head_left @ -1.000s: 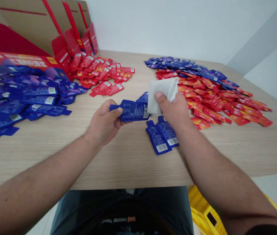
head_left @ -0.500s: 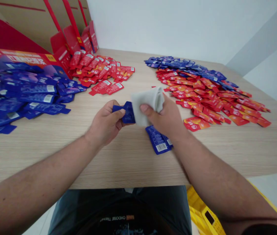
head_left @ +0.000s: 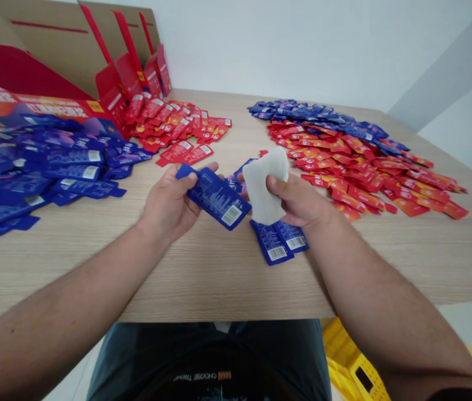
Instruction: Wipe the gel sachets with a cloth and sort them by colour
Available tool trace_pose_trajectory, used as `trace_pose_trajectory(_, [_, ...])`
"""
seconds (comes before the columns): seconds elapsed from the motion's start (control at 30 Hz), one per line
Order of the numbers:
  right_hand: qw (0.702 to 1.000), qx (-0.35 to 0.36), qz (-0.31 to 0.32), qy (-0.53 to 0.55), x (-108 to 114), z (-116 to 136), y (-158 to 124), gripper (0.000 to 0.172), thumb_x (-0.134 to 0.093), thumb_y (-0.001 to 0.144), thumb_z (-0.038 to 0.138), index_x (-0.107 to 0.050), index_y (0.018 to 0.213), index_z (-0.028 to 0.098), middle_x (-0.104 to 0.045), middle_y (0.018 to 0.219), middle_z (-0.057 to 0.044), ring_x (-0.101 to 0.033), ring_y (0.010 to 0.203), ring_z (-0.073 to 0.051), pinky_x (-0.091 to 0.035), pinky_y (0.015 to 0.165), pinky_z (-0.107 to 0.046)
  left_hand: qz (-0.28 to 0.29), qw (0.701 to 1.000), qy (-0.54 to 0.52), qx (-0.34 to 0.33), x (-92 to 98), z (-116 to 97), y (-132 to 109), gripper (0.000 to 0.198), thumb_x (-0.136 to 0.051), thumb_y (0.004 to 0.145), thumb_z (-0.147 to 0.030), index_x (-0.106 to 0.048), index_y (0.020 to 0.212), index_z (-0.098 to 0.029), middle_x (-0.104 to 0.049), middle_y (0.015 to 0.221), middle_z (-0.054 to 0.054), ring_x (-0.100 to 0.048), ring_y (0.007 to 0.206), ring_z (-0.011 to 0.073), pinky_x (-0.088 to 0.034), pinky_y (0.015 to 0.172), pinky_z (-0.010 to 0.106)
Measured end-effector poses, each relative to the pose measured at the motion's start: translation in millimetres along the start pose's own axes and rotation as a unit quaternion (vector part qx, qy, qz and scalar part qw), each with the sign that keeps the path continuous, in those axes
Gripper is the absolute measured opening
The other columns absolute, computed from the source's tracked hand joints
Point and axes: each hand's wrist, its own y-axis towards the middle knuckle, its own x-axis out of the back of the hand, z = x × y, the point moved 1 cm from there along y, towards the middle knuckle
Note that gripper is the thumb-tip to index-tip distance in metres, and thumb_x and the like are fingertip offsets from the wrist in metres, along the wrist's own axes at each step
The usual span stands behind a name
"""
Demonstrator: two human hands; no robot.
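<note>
My left hand (head_left: 173,201) pinches the end of a blue packet (head_left: 218,197) between thumb and fingers, its barcode side facing up. Close on the right, my right hand (head_left: 298,197) is closed on a folded white cloth (head_left: 266,186), thumb on top. The packet's barcode end almost meets the cloth's lower left edge. Another blue packet (head_left: 236,181), purple-patterned, shows partly behind them; whether a hand touches it I cannot tell. Two blue packets (head_left: 270,240) lie overlapping on the table just below the cloth.
Blue packets (head_left: 73,156) are heaped at the left, before open red boxes (head_left: 111,94). Red packets (head_left: 177,122) lie back centre. On the right, red packets (head_left: 357,161) spread beside a blue row (head_left: 315,114). A yellow crate (head_left: 350,362) stands below the table's front edge (head_left: 219,318).
The blue packet in my left hand now shows fully, out from behind the cloth and tilted down to the right. My right hand has shifted slightly right and the cloth has turned flatter to view.
</note>
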Motion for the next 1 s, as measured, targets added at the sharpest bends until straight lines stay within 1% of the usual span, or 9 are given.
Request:
trace_pose_trajectory(0.13, [0.993,-0.035,0.081,0.072,-13.2,-2.2,-4.2,0.066,-0.066,0.076,0.073,-0.063,0.117,0.022,-0.074,0.103,-0.011,-0.072,0.092,-0.028,-0.062,0.071,-0.046,-0.024,1.0,0.002,-0.011,-0.2,-0.2,1.3,0.02,-0.066,0.081,-0.019,-0.06,0.1,-0.02,-0.075,0.096,0.005,-0.073,0.092,0.0238,-0.06,0.081,0.039])
trace_pose_trajectory(0.23, [0.99,-0.052,0.106,0.082,-24.7,-6.7,-5.3,0.062,-0.068,0.076,0.071,-0.064,0.111,0.021,-0.074,0.097,-0.009,-0.072,0.083,-0.026,-0.061,0.071,-0.044,-0.025,0.999,0.005,-0.034,-1.8,-0.2,1.1,0.02,-0.069,0.082,-0.023,-0.06,0.1,-0.021,-0.075,0.094,0.004,-0.073,0.093,0.0235,-0.06,0.082,0.039])
trace_pose_trajectory(0.33, [0.992,-0.043,0.112,0.025,-41.9,-9.3,-6.9,0.052,-0.072,0.078,0.063,-0.065,0.107,0.02,-0.074,0.091,-0.005,-0.071,0.079,-0.022,-0.059,0.069,-0.037,-0.034,0.998,0.006,-0.053,-5.9,0.6,-3.0,0.018,-0.07,0.083,-0.025,-0.06,0.098,-0.021,-0.074,0.093,0.003,-0.073,0.094,0.0235,-0.06,0.085,0.039])
trace_pose_trajectory(0.43, [0.988,0.019,0.084,-0.125,-54.9,-10.1,-5.5,0.038,-0.071,0.083,0.053,-0.066,0.1,0.02,-0.071,0.089,-0.002,-0.067,0.079,-0.02,-0.056,0.071,-0.035,-0.023,0.999,0.015,-0.039,-9.7,3.0,-9.1,0.015,-0.068,0.086,-0.026,-0.06,0.098,-0.02,-0.074,0.1,0.005,-0.072,0.094,0.0231,-0.059,0.086,0.041])
trace_pose_trajectory(0.53, [0.939,0.121,0.028,-0.319,-55.0,-11.3,-0.6,0.025,-0.073,0.083,0.043,-0.067,0.087,0.019,-0.069,0.087,-0.004,-0.065,0.087,-0.022,-0.053,0.079,-0.037,0.003,0.999,0.028,-0.032,-8.7,5.9,-11.6,0.016,-0.068,0.086,-0.027,-0.06,0.098,-0.02,-0.074,0.106,0.006,-0.071,0.098,0.0224,-0.058,0.087,0.04])
trace_pose_trajectory(0.63, [0.865,0.219,-0.016,-0.451,-45.2,-12.3,3.3,0.014,-0.072,0.083,0.028,-0.07,0.093,0.018,-0.069,0.106,-0.01,-0.062,0.105,-0.026,-0.051,0.092,-0.04,0.01,0.998,0.021,-0.055,-3.5,6.5,-8.2,0.017,-0.07,0.085,-0.031,-0.058,0.093,-0.021,-0.073,0.11,0.005,-0.068,0.106,0.0214,-0.056,0.09,0.038])
trace_pose_trajectory(0.77, [0.787,0.284,-0.054,-0.545,-31.5,-9.4,3.2,0.024,-0.065,0.084,0.017,-0.07,0.108,0.016,-0.065,0.124,-0.014,-0.058,0.116,-0.029,-0.046,0.101,-0.046,-0.008,1.0,-0.007,-0.016,1.6,4.5,-2.1,0.031,-0.061,0.089,-0.05,-0.057,0.081,-0.021,-0.072,0.098,0.006,-0.068,0.102,0.0232,-0.057,0.085,0.039])
trace_pose_trajectory(0.9, [0.759,0.301,-0.084,-0.571,-26.2,-2.3,0.2,0.022,-0.061,0.089,0.018,-0.07,0.109,0.019,-0.064,0.127,-0.012,-0.057,0.117,-0.029,-0.044,0.103,-0.048,0.008,0.997,-0.011,0.082,1.5,3.6,-1.4,0.054,-0.051,0.089,-0.066,-0.048,0.063,-0.019,-0.068,0.08,0.009,-0.069,0.084,0.0248,-0.057,0.077,0.042])
trace_pose_trajectory(1.0, [0.754,0.304,-0.081,-0.577,-26.3,1.3,-1.2,0.021,-0.061,0.09,0.018,-0.07,0.109,0.02,-0.065,0.128,-0.011,-0.057,0.115,-0.029,-0.043,0.104,-0.049,0.014,0.993,-0.017,0.112,1.4,3.0,-1.7,0.049,-0.05,0.092,-0.056,-0.048,0.06,-0.019,-0.067,0.077,0.008,-0.067,0.078,0.0226,-0.057,0.076,0.041])
